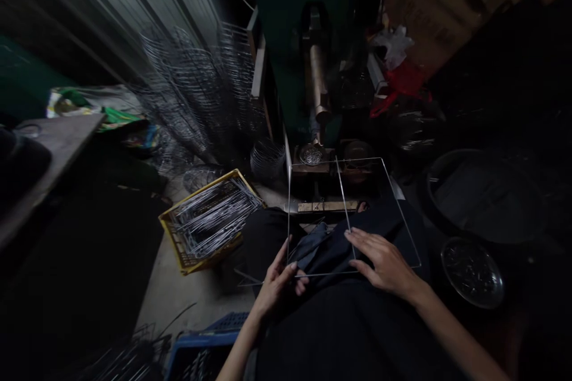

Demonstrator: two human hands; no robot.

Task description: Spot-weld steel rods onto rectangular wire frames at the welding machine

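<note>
A thin rectangular wire frame is held over my lap, its far edge in front of the machine. My left hand is closed on its near left corner, thumb and fingers around the wire. Across the middle of the frame runs a straight wire rod, from the far edge to the near one. My right hand pinches this rod near its close end, between thumb and fingers. Whether the rod is joined to the frame, I cannot tell.
Ahead stands a green machine with a copper-coloured arm above a small dish. A yellow crate of wire rods sits left, near stacked wire racks. A blue crate is lower left; a metal bowl is right.
</note>
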